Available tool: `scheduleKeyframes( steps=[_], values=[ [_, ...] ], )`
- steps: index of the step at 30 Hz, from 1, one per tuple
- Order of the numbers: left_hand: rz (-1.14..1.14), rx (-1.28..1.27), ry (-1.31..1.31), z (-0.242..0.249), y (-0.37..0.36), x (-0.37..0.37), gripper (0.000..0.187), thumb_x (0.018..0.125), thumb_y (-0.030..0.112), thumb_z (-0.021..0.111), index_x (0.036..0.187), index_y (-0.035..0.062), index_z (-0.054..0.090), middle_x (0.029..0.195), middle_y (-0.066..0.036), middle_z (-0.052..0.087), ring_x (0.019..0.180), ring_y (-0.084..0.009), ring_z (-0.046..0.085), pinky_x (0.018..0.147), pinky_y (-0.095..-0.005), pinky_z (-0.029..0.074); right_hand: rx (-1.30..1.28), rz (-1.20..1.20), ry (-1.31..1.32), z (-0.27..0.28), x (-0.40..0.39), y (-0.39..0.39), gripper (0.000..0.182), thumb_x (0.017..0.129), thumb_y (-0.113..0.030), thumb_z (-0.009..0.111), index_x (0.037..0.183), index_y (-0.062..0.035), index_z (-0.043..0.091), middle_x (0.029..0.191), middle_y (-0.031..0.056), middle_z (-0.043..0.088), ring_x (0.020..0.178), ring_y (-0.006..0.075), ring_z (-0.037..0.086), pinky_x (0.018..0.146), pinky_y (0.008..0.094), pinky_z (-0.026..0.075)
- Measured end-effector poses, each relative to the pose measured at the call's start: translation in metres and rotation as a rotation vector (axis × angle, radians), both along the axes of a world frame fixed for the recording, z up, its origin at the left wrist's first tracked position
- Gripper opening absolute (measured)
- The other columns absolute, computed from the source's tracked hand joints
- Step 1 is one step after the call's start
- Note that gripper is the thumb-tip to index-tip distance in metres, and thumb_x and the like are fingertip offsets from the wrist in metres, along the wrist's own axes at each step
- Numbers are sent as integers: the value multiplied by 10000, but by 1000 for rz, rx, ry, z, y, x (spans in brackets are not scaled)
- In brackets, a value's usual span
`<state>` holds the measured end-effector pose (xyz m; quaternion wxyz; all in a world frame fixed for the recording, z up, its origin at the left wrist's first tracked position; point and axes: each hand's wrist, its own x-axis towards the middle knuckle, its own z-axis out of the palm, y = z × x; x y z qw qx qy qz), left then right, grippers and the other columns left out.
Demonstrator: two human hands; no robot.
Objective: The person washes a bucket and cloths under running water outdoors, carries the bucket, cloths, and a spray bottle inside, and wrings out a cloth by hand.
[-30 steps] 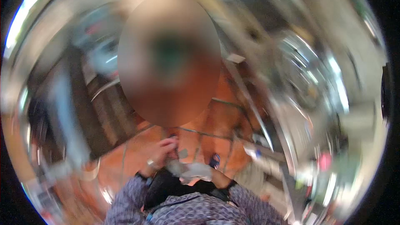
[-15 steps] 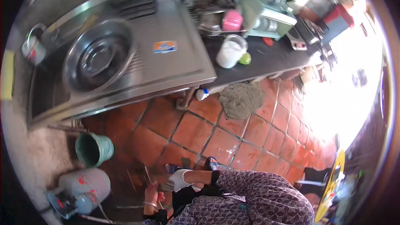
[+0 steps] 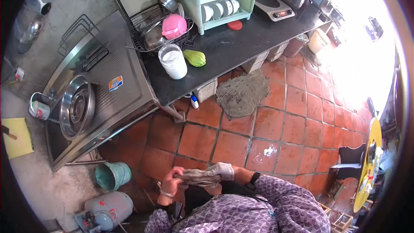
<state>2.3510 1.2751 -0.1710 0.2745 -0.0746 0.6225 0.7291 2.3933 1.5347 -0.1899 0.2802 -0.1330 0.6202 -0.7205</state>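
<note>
In front of my body, my left hand (image 3: 169,184) is bare, with a bracelet at the wrist. Its fingers are closed on one end of a bunched grey cloth (image 3: 196,177). My right hand (image 3: 223,171) wears a whitish glove, with a dark band higher on the wrist, and grips the cloth's other end. The cloth is folded and stretched between the two hands, above the tiled floor.
A green bucket (image 3: 113,175) and a gas cylinder (image 3: 116,205) stand at left. Ahead are a steel sink counter (image 3: 125,60) with a metal basin (image 3: 77,108), and a dark worktop (image 3: 215,47) holding a jar (image 3: 173,62), a chayote (image 3: 195,58) and a dish rack (image 3: 224,0). A grey mat (image 3: 243,95) lies on the floor.
My hands have come up and forward from low beside my body and now hold the cloth between them. The view has turned, shifting the sink and worktop leftward.
</note>
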Motion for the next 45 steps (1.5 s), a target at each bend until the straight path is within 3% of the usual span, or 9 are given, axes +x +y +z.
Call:
scheduleKeyframes(
  steps=[3,8,11,13,21,26,37,43,45],
  values=[
    [-364,-200,256,15,62,-14,233,625,-98,467,801,48,513,922,-42,552,913,-172,520,833,-275,403,208,22,-498,30,-3,38,439,846,-388,564,1096,-28,584,891,25,629,835,81,556,737,248,463],
    [-493,88,-22,-16,134,-29,304,650,-72,490,913,57,574,909,-21,559,908,-121,519,832,-230,397,154,122,-436,14,11,90,442,845,-371,561,1136,-39,563,906,41,627,860,75,540,802,241,434],
    [-611,-13,29,-22,156,-45,335,676,-74,492,971,59,578,893,-8,565,895,-96,514,827,-219,398,-743,-232,-940,77,-9,112,407,901,-216,474,1215,43,465,1119,67,566,976,139,550,849,264,433],
    [-799,-266,578,-32,170,-58,390,660,-20,534,1038,73,557,930,-66,603,926,-217,562,857,-313,418,-689,-276,-771,48,-10,118,399,905,-178,459,1216,71,448,1172,87,535,1029,168,543,881,255,425],
    [-1147,-513,731,-22,259,-133,333,642,237,636,951,133,568,915,-55,583,953,-253,533,816,-410,389,248,-469,-507,18,-46,173,398,902,-251,497,1203,9,502,1082,73,586,941,109,543,819,235,449],
    [-1139,-325,819,-19,319,-167,268,604,132,561,865,131,498,820,-45,570,843,-252,546,720,-403,370,121,-903,-823,-4,-54,201,514,892,-465,429,973,8,612,798,75,634,612,165,598,544,272,499],
    [-1652,-170,809,1,432,-147,219,637,162,635,833,116,549,827,-55,614,794,-217,605,694,-323,457,-920,-1505,-766,-78,8,297,260,845,-100,465,1067,27,514,926,164,607,790,299,614,746,419,515],
    [-1807,-549,558,-10,502,-104,406,738,350,652,1077,147,562,1043,-62,605,967,-217,573,816,-323,437,-941,-1506,-454,-38,61,404,285,853,-124,469,1093,23,518,991,126,598,909,232,584,824,371,470],
    [-1414,-369,90,-12,539,-80,396,805,319,616,1110,77,546,1109,-76,587,1026,-200,554,869,-312,423,-436,-1483,-414,-11,75,433,313,843,-211,542,1060,14,548,939,94,608,842,177,575,780,293,449]
  ],
)
